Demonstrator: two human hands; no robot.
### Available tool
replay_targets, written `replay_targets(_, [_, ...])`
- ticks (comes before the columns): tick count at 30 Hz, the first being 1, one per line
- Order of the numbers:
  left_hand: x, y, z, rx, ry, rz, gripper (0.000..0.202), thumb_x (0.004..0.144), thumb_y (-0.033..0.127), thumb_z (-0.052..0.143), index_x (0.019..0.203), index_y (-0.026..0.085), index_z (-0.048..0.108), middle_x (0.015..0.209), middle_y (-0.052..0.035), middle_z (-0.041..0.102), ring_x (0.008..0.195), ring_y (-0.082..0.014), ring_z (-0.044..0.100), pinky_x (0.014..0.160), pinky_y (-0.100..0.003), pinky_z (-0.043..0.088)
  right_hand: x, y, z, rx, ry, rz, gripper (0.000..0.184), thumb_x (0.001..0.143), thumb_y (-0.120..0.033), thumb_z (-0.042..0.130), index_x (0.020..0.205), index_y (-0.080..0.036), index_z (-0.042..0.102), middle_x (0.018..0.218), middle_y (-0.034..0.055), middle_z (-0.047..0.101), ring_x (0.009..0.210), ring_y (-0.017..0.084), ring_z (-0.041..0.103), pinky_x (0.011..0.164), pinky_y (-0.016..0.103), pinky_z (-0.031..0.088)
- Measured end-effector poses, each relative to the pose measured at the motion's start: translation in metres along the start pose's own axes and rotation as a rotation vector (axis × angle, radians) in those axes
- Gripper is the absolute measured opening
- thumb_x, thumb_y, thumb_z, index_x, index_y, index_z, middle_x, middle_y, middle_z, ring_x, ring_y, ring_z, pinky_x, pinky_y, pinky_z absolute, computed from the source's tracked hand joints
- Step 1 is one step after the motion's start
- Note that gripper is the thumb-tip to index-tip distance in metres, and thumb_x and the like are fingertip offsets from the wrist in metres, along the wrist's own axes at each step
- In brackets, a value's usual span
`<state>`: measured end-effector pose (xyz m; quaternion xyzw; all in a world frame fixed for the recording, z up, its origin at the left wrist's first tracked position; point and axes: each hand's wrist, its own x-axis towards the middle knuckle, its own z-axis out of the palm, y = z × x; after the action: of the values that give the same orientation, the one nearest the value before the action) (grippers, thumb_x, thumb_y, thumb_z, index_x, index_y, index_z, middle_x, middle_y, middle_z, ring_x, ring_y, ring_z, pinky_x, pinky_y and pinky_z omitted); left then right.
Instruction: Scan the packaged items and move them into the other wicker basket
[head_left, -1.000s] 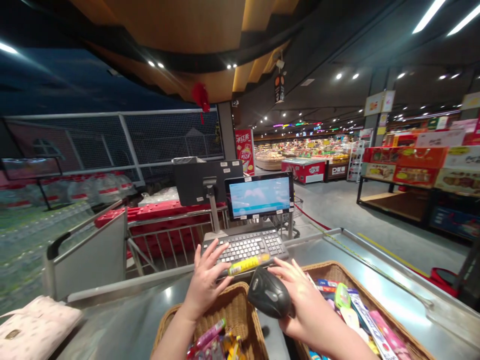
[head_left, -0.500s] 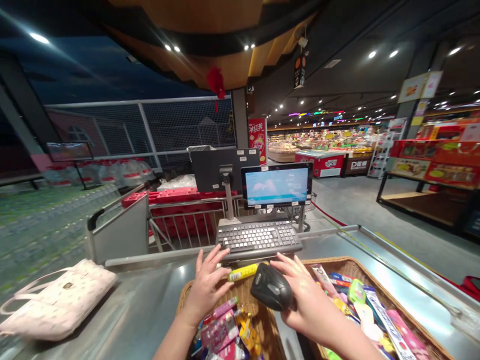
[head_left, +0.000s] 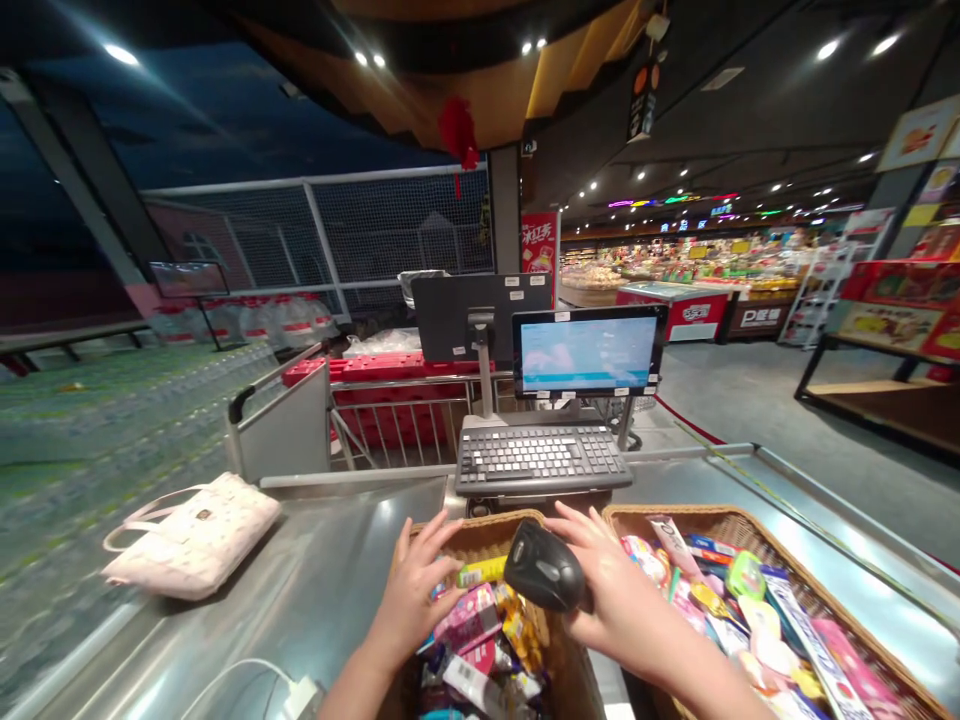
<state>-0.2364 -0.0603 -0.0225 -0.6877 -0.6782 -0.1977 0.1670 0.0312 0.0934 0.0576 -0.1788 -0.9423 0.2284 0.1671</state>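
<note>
Head view: the left hand (head_left: 411,597) pinches the left end of a yellow pack (head_left: 484,571) between thumb and fingertips, over the far part of the left basket (head_left: 480,536). The right hand (head_left: 619,595) wraps its fingers around a black scanner (head_left: 544,572), near the pack. A weak pinch could drop the pack among the packets (head_left: 472,625) below; hands drifting together could knock it loose; fingers sliding right could cover its barcode (head_left: 470,578).

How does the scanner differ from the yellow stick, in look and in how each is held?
The scanner is black, the yellow stick brightly coloured. The scanner is thick and rounded, the yellow stick slim and straight. The right hand holds the scanner; the left hand holds the yellow stick. Both are held in one hand only.
</note>
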Motion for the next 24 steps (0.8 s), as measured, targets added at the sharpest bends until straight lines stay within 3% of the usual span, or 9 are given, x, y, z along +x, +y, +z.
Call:
replay_targets(6, [-0.028, -0.003, 0.007, -0.052, -0.118, -0.038, 0.013, 0.084, 0.018, 0.061, 0.092, 0.025, 0.067, 0.144, -0.0082, 0.053, 0.142, -0.0321, 0.035, 0.113, -0.071, 0.014, 0.006, -0.005, 0.010, 0.015, -0.013, -0.022, 0.054, 0.062, -0.015, 0.056, 0.115, -0.022, 0.067, 0.141, 0.0100, 0.056, 0.143, 0.033, 0.035, 0.119, 0.062, 0.015])
replay_targets(13, [-0.046, -0.008, 0.024, -0.187, -0.333, -0.040, 0.016, 0.074, 0.016, 0.066, 0.088, 0.024, 0.064, 0.146, -0.0078, 0.051, 0.143, -0.0321, 0.033, 0.115, -0.068, 0.009, 0.010, -0.012, 0.016, 0.033, -0.037, -0.026, 0.053, 0.060, -0.014, 0.055, 0.111, -0.021, 0.067, 0.139, 0.0102, 0.057, 0.143, 0.033, 0.035, 0.119, 0.061, 0.013])
replay_targets(19, [-0.041, -0.002, 0.031, -0.177, -0.542, -0.067, 0.021, 0.070, 0.010, 0.065, 0.084, 0.024, 0.067, 0.154, -0.0033, 0.042, 0.145, -0.0364, 0.029, 0.111, -0.075, 0.010, 0.008, -0.010, 0.016, 0.062, -0.056, -0.016, 0.063, 0.059, -0.012, 0.055, 0.121, -0.024, 0.064, 0.138, 0.0085, 0.057, 0.143, 0.032, 0.034, 0.119, 0.061, 0.013])
replay_targets(24, [-0.013, 0.004, 0.036, -0.214, -0.500, 0.005, 0.042, 0.078, 0.021, 0.066, 0.118, 0.033, 0.064, 0.155, -0.0077, 0.038, 0.144, -0.0345, 0.031, 0.113, -0.071, 0.016, -0.007, 0.002, 0.004, 0.089, -0.023, 0.044, 0.067, 0.060, -0.014, 0.059, 0.127, -0.023, 0.061, 0.136, 0.0092, 0.059, 0.141, 0.034, 0.038, 0.119, 0.060, 0.018])
